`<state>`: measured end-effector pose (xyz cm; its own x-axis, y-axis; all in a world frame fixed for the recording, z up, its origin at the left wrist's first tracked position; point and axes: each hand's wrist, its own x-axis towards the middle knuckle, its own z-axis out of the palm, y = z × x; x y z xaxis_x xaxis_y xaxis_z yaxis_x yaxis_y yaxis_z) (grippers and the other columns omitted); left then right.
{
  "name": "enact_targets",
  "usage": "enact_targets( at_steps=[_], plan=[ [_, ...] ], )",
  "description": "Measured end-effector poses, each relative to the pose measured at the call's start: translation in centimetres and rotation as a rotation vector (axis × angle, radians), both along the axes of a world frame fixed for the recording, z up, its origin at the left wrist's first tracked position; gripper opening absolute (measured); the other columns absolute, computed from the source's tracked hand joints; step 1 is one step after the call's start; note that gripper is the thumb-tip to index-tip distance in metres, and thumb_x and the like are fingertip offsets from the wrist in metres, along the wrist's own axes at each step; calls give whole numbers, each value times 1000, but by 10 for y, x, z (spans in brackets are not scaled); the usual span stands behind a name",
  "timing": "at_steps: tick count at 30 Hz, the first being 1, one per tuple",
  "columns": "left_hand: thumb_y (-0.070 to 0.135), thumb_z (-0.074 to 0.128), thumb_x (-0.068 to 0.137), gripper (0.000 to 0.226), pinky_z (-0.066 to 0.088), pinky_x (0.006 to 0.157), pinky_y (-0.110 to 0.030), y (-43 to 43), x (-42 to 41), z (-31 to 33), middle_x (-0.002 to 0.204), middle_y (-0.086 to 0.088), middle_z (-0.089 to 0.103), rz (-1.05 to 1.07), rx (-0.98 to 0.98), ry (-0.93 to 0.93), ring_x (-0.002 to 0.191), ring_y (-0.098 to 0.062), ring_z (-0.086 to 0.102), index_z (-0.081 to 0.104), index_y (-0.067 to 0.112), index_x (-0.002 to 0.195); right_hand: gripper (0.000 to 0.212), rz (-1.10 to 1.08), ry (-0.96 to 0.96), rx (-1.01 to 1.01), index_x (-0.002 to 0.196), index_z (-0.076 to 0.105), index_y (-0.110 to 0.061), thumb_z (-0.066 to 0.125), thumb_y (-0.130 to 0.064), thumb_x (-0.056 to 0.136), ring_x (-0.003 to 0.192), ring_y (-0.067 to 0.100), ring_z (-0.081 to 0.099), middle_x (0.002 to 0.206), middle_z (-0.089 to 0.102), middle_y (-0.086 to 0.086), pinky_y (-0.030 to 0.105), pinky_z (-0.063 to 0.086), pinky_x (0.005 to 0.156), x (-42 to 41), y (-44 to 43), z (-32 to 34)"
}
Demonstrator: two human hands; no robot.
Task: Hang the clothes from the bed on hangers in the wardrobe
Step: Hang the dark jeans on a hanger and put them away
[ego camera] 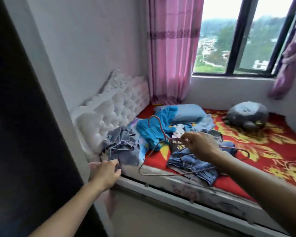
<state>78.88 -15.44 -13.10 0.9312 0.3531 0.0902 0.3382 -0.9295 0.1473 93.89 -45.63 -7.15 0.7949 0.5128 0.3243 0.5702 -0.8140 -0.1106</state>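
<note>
The bed fills the corner, with the headboard at its left end and the window behind it. A curtain hangs left of the window. On the bed, the pillow lies at the back and a toy to its right. A denim heap sits at the near left corner, where the left hand touches it. The knit lies between heap and pillow. The jeans lie at the front edge, below the right hand, which grips a hanger.
</note>
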Motion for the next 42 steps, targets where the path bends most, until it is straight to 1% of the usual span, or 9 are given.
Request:
enact_targets(
  at_steps=[6, 10, 16, 21, 24, 27, 32, 38, 42],
  plan=[
    [44, 50, 88, 26, 47, 81, -32, -57, 153, -26, 111, 0, 67, -238, -7, 79, 104, -22, 61, 60, 30, 107, 24, -292, 82, 36, 111, 66, -34, 50, -41, 95, 103, 29, 64, 114, 69, 1, 35, 45, 74, 92, -93, -32],
    [46, 49, 89, 32, 48, 81, -33, -90, 249, -50, 110, 0, 65, -380, -35, 198, 101, -21, 61, 58, 29, 115, 22, -495, 222, 124, 99, 68, -28, 54, -42, 91, 94, 27, 65, 101, 72, 1, 33, 44, 68, 156, -146, -52],
    [42, 50, 89, 23, 48, 75, -31, -143, 359, -70, 108, 2, 66, -578, -20, 331, 98, -21, 62, 60, 28, 103, 28, -788, 400, 377, 82, 71, -25, 55, -46, 91, 78, 18, 65, 78, 70, -7, 36, 53, 70, 204, -215, -102],
    [44, 52, 87, 21, 51, 74, -32, -192, 436, -99, 105, 2, 67, -690, -37, 409, 95, -21, 62, 60, 28, 97, 30, -1012, 459, 533, 73, 67, -18, 54, -37, 92, 77, 27, 64, 73, 67, 0, 39, 51, 70, 233, -285, -148],
    [44, 52, 88, 20, 47, 69, -31, -223, 472, -122, 105, 2, 66, -747, -18, 487, 96, -22, 62, 59, 27, 96, 26, -1127, 491, 626, 71, 66, -19, 56, -31, 91, 79, 33, 65, 76, 70, 6, 40, 50, 71, 263, -329, -181],
    [43, 51, 89, 19, 45, 73, -31, -248, 510, -149, 107, 2, 65, -764, 2, 560, 99, -21, 60, 57, 27, 97, 24, -1217, 526, 676, 69, 66, -20, 57, -28, 90, 81, 34, 65, 78, 71, 6, 37, 49, 70, 306, -359, -215],
    [41, 52, 88, 12, 45, 71, -30, -279, 587, -189, 100, 3, 66, -705, 6, 657, 95, -20, 61, 55, 29, 87, 23, -1256, 528, 689, 98, 74, -12, 55, -23, 91, 95, 38, 63, 99, 72, 16, 36, 45, 75, 406, -397, -277],
    [41, 51, 88, 11, 45, 71, -30, -313, 671, -249, 102, 4, 68, -558, -55, 750, 98, -20, 62, 56, 32, 90, 25, -1250, 565, 625, 108, 71, -9, 54, -20, 93, 104, 39, 61, 108, 69, 19, 38, 46, 84, 528, -435, -356],
    [41, 50, 89, 16, 46, 67, -31, -327, 686, -303, 93, 6, 69, -466, -164, 767, 91, -17, 62, 60, 30, 97, 24, -1261, 744, 551, 107, 72, -12, 56, -19, 91, 106, 37, 61, 111, 69, 17, 37, 46, 87, 569, -441, -438]
  ],
)
